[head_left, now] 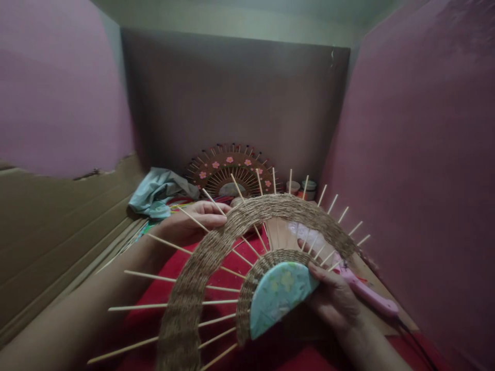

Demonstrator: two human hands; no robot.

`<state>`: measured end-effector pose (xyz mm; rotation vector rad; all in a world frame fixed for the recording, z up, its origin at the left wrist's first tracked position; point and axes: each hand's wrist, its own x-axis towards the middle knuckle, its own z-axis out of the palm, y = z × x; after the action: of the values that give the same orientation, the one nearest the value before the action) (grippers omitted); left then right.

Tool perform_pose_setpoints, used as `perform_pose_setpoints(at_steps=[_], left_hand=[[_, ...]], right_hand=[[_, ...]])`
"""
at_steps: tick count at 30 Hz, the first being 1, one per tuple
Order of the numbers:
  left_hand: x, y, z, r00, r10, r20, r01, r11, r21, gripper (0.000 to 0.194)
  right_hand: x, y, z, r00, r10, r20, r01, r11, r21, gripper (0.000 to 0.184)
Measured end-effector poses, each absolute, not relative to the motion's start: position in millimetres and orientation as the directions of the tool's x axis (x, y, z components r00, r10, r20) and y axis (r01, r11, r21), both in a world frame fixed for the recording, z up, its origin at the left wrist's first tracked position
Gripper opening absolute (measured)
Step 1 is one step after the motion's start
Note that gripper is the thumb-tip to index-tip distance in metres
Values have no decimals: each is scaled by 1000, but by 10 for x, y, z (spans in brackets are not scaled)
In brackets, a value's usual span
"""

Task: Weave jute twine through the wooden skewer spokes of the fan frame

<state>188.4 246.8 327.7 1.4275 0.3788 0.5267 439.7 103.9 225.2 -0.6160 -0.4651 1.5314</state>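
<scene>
In front of me is a half-round woven fan (266, 208), with thin wooden sticks fanning out through a wide band of brown twine. At its base sits a light blue half-disc (284, 293) with a flower pattern, edged by a narrower woven band. My right hand (336, 299) grips the fan at the right end of the half-disc, thumb on the front and other fingers mostly behind. My left hand (211, 214) is at the upper left of the wide band, fingers pinched at its outer edge by the sticks; part of them is hidden behind it.
A finished-looking fan with pink flowers (230, 161) leans on the back wall. A grey-blue cloth (160, 190) lies at left by a cardboard wall (58, 221). Small jars (308, 189) stand behind. A pink corded tool, probably a glue gun (371, 296), rests at right on a board above red cloth.
</scene>
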Motion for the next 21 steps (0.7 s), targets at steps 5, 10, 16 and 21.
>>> perform_pose_setpoints(at_steps=[5,10,16,21], left_hand=[[1801,2479,3321,734,674,85,-116,0,993,17],[1703,2454,3370,715,692,96,-57,-80,995,12],[1733,2433,3367,730,680,63,54,-149,987,14],[1703,2438,3351,727,685,46,79,-150,986,15]], right_hand=[[4328,1079,2170,-286,932,-223,-607,-356,-711,39],[4282,1055,2128,-523,732,-436,-300,-637,-710,72],[4389,971,2602,-159,958,-238,-47,-249,-967,35],[4389,1314,3238,268,919,288,100,271,-957,21]])
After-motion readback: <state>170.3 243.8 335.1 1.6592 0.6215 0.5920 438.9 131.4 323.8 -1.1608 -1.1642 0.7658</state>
